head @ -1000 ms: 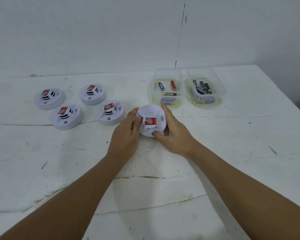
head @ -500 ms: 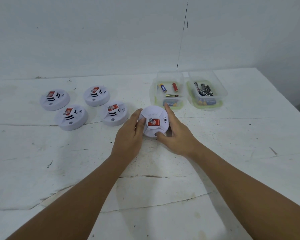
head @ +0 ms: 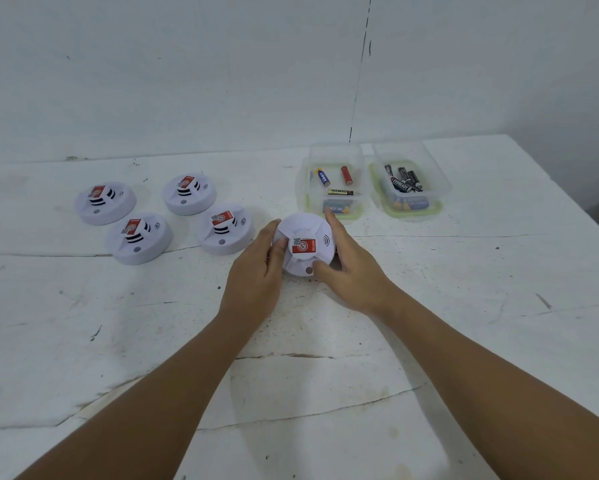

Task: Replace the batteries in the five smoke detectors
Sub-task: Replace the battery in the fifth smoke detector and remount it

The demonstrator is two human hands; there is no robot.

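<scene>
A white smoke detector (head: 305, 249) sits tilted between both hands near the middle of the white table (head: 464, 306), its red label facing up. The left hand (head: 256, 268) cups its left edge, thumb laid across the top beside the label, fingers curled around the far-left rim. The right hand (head: 351, 268) clasps the right side: the index finger runs along the far-right rim while the thumb presses the near edge by a small grey button. So both hands are closed on the same detector, which lies directly between them.

To the left, 4 more smoke detectors rest flat on the table, well apart from the hands: the nearest (head: 226, 227) is just beside the left hand's fingers, then another (head: 189, 193) behind it, 1 (head: 138, 238) further left and the last (head: 105, 202) far left.

Behind the held detector stand 2 clear plastic containers. The left container (head: 336, 152) holds 3 loose batteries (head: 340, 192); the right container (head: 440, 181) holds a cluster of black batteries (head: 404, 180).
</scene>
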